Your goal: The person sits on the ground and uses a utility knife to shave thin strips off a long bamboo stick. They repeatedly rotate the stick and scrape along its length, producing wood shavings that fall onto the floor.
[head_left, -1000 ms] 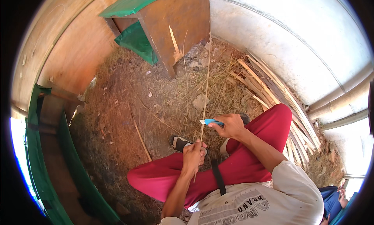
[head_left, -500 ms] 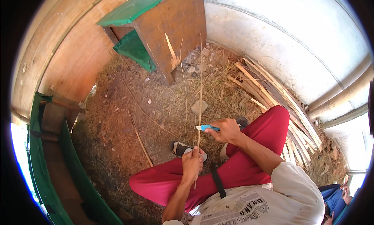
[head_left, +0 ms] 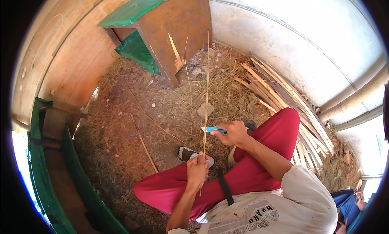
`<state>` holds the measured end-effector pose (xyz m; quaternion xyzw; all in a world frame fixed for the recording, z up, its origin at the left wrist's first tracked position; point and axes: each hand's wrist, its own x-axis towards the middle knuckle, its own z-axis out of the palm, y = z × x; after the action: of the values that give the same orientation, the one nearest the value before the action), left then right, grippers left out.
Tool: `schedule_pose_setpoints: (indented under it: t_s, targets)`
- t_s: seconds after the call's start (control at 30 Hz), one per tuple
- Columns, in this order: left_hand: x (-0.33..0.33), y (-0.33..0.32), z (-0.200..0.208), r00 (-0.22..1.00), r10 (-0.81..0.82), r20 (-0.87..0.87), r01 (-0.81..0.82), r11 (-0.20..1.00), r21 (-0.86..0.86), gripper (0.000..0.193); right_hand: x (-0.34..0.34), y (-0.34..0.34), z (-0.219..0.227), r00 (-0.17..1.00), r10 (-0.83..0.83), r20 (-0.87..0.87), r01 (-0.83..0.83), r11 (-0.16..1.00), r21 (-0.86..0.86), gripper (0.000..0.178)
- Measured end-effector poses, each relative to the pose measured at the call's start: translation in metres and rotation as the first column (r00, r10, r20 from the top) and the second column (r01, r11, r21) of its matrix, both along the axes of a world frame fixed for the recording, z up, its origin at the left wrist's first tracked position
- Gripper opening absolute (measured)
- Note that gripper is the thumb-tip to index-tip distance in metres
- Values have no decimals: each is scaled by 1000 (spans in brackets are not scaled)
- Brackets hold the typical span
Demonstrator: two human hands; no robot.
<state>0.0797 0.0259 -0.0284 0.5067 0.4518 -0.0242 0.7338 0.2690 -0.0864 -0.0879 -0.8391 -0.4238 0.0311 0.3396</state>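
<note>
My left hand is closed around the lower part of a long, thin bamboo strip, which stands nearly upright in the picture and reaches up toward the wooden cabinet. A short end of the strip sticks out below my fist. In my right hand is a light blue utility knife. Its blade lies across the strip a little above my left hand. Whether the edge bites into the strip is too small to tell.
Split bamboo strips lie piled along the pale wall at right. A brown cabinet with a green cover stands ahead; green-edged shelving is at left. A loose stick lies on the ground. Another person sits at lower right.
The strip and my left hand have shifted slightly left. My right hand has moved a little left with the knife, whose blade now reaches across the strip.
</note>
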Motion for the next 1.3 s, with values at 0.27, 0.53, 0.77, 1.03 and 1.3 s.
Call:
schedule_pose_setpoints:
  t_s: [0.27,0.53,0.77,1.03,1.3]
  targets:
    - [-23,-9,-3,1000,-2,-15,1,996,-87,37,13,2,-4,1000,-18,15,18,1000,19,42]
    - [-58,-22,16,990,-85,-112,79,995,-55,38,44,3,12,927,-346,-146,299,915,-272,46]
    - [-103,-22,26,993,-59,-101,53,996,-69,38,45,11,-2,973,-231,-17,227,965,-131,48]
    - [-166,-36,23,966,-186,-182,206,973,102,37,110,16,16,929,-369,22,362,896,-257,53]
    - [-201,-45,22,935,-168,-311,276,898,344,33,129,28,22,947,-310,81,320,911,-260,59]
